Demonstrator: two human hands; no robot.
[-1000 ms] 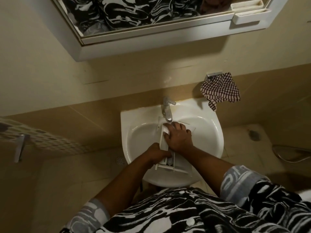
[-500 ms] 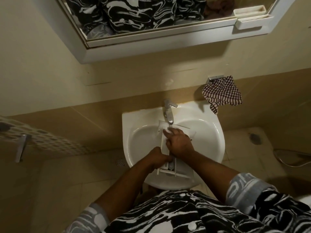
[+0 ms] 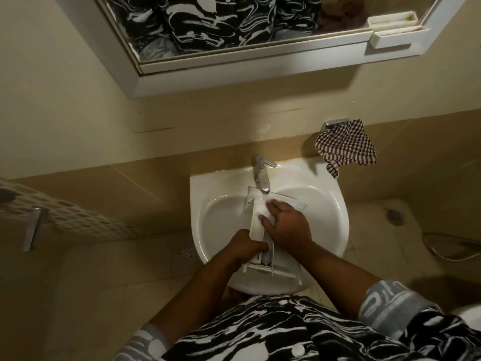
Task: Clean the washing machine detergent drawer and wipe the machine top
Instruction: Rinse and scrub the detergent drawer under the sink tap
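Note:
The white detergent drawer [image 3: 257,225] lies lengthwise in the white sink [image 3: 328,212], its far end under the metal tap [image 3: 261,175]. My left hand [image 3: 246,247] grips the drawer's left side near its front end. My right hand [image 3: 286,225] lies flat over the drawer's compartments, fingers spread and pointing toward the tap, pressing on the inside. Whether a cloth is under that hand I cannot tell. Water seems to run onto the drawer's far end.
A checked cloth [image 3: 346,147] hangs from a metal holder on the wall right of the sink. A mirror cabinet [image 3: 234,61] juts out above. A perforated basket [image 3: 65,217] is at the left. A floor drain [image 3: 186,251] and a hose [image 3: 447,246] lie on the tiled floor.
My right hand has slid along the drawer, back and then toward the tap, its fingers now spread flatter. My left hand keeps its grip. The view has tilted slightly.

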